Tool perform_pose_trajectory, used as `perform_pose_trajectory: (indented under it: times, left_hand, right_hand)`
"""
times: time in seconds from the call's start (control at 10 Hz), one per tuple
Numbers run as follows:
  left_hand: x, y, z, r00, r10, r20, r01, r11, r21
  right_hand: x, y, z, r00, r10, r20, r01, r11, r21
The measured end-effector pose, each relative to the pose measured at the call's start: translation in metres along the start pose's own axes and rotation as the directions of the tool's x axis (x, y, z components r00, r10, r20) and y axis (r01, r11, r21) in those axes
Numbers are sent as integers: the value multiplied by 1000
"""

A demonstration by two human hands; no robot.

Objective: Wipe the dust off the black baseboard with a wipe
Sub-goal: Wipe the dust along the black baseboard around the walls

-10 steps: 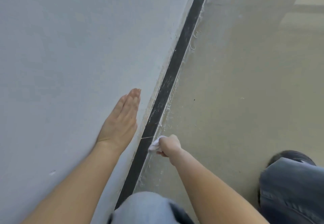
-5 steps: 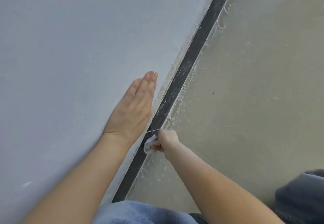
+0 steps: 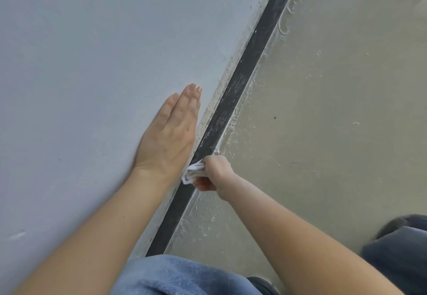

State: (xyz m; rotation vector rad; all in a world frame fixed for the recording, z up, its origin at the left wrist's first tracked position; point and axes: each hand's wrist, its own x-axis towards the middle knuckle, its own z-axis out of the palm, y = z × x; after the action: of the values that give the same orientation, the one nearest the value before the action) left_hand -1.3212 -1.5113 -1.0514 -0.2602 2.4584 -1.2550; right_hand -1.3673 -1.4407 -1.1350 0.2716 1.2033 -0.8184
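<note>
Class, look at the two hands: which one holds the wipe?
The right hand, curled round the white wipe at the black baseboard; the left hand lies flat on the wall, holding nothing.

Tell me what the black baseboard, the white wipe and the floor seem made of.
Baseboard: probably plastic or painted wood, matte black, streaked with pale dust. Wipe: soft white paper or cloth, crumpled in the right hand. Floor: likely bare concrete, dull beige, speckled with white flecks.
</note>
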Motion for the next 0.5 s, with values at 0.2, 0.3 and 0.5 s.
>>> perform_pose_trajectory:
  times: [0.2,0.3,0.5]
  left_hand:
    - [0,-2,-5,1000,-29,10,30,996,-89]
    - [2,-3,-6,999,-51,3,51,987,-154]
    - [6,-5,-10,998,-49,30,55,975,-215]
  right_hand:
    - [3,-67,-30,985,-153,-80,166,969,185]
    - [-6,-88,-48,954,-256,-156,286,936,207]
    - [6,-70,-72,834,-361,-417,490,832,260]
